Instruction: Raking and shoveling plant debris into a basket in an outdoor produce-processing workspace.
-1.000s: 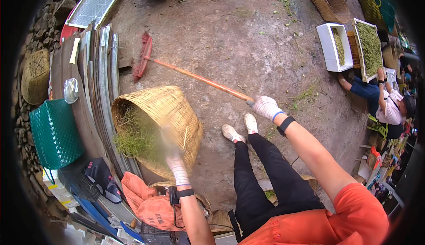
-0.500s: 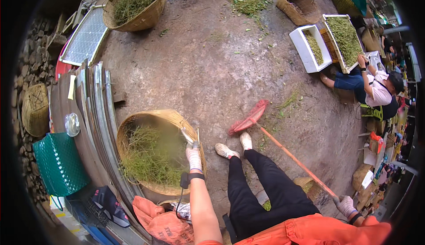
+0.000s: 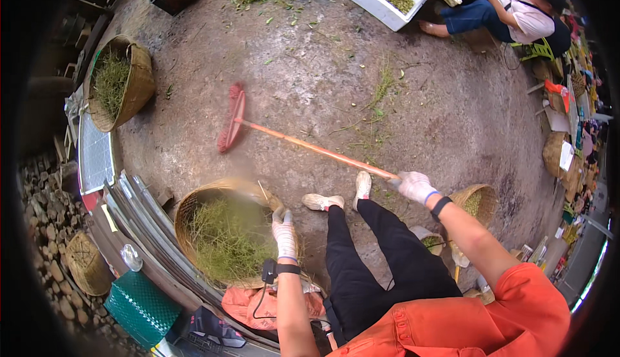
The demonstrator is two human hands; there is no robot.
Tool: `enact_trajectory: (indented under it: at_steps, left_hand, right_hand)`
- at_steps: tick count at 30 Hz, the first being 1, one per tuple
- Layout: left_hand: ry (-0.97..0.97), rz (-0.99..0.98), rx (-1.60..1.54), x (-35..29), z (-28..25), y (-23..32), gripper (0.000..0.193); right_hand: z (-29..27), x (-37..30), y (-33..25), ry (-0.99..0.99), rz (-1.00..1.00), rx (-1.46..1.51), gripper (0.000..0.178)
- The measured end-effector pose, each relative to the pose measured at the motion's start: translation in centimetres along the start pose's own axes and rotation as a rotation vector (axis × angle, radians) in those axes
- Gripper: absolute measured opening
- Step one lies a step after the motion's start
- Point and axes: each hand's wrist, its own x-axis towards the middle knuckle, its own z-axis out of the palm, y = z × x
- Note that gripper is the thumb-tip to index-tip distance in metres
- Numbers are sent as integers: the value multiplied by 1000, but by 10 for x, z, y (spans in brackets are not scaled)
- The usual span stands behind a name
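Across the lower half of the frame: one long-handled broom, orange handle, red head at left of centre. Two wicker baskets of green stems: a large basket at lower left, mouth turned upward, and a second basket at upper left. One white foam box at top; one seated co-worker at upper right. Two pale shoes near centre.

Pose: left forearm runs nearly straight up from the bottom edge; gloved left hand closed on the large basket's right rim. Right arm reaches up and leftward from lower right; gloved right hand wrapped round the handle's end.
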Motion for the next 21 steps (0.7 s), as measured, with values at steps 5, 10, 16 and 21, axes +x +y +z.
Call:
enact_trajectory:
  at_steps: [5, 10, 16, 21]
  left_hand:
    - [14, -162, 54, -71, 11, -52, 29]
    - [-226, -215, 71, -127, 109, -53, 24]
    - [-627, -566, 474, -190, 259, -37, 52]
    - [-572, -595, 24, -155, 334, -44, 53]
  right_hand:
    - [35, -214, 180, -208, 387, 80, 56]
    - [22, -371, 225, -104, 760, 111, 48]
    - [51, -408, 230, -41, 793, 361, 37]
    - [45, -236, 130, 75, 168, 692, 40]
